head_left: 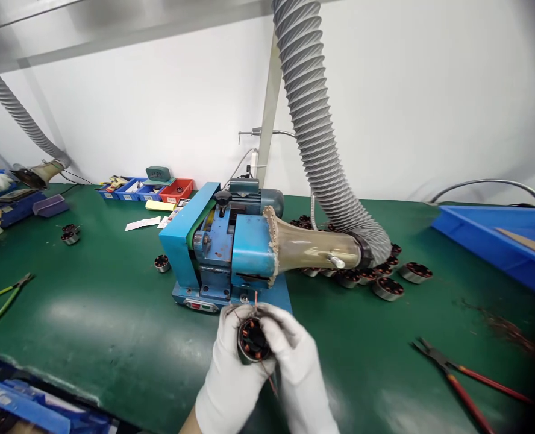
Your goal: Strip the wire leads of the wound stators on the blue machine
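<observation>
Both my hands wear white gloves and meet in front of the blue belt machine (253,247). My left hand (234,374) is wrapped round a motor stator (253,339), a round metal ring with copper windings and a dark centre. Its open face is turned up toward me. The fingers of my right hand (294,349) press against the stator's right side and upper rim. One copper wire end sticks up from the top, and another hangs below between my hands. Part of the stator's rim is hidden by my fingers.
A grey ribbed hose (312,114) joins the machine's tan funnel (317,247). Several stators (388,289) sit behind and right of it. Red-handled pliers (448,367) lie right, green-handled pliers (9,298) left. A blue tray (493,235) stands far right; small bins (177,190) stand behind.
</observation>
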A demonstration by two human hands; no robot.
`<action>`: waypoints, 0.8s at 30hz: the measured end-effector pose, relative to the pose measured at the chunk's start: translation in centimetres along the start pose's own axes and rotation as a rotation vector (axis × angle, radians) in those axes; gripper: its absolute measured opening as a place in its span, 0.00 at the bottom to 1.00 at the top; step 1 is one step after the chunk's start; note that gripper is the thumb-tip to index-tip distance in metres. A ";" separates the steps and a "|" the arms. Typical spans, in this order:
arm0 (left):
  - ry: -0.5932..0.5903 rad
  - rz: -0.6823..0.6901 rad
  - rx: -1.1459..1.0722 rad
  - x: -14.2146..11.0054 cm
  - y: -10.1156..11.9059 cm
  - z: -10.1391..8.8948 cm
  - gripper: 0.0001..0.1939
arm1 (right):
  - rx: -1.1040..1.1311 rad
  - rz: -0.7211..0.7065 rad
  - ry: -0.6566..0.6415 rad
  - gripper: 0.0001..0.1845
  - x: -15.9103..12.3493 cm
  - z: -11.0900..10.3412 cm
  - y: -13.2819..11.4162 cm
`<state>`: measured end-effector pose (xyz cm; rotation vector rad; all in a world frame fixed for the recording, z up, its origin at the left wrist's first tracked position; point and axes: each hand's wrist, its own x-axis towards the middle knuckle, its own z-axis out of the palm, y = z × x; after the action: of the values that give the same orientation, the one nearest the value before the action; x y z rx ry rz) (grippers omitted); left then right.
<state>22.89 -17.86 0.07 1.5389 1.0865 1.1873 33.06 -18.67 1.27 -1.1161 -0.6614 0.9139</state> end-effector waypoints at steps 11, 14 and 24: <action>0.025 -0.142 -0.052 4.1 -0.9 2.5 0.15 | -0.362 -0.132 -0.008 0.12 2.9 1.1 1.8; 0.038 -0.109 -0.032 4.5 -0.9 2.7 0.15 | -0.380 -0.127 -0.010 0.12 3.1 1.1 1.7; -0.027 -0.155 -0.083 2.5 -0.2 1.7 0.17 | -0.416 -0.171 -0.003 0.11 0.7 0.5 1.4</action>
<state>24.96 -15.62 0.11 1.3778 1.1046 1.0894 32.61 -17.60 0.13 -1.4000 -0.9623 0.6460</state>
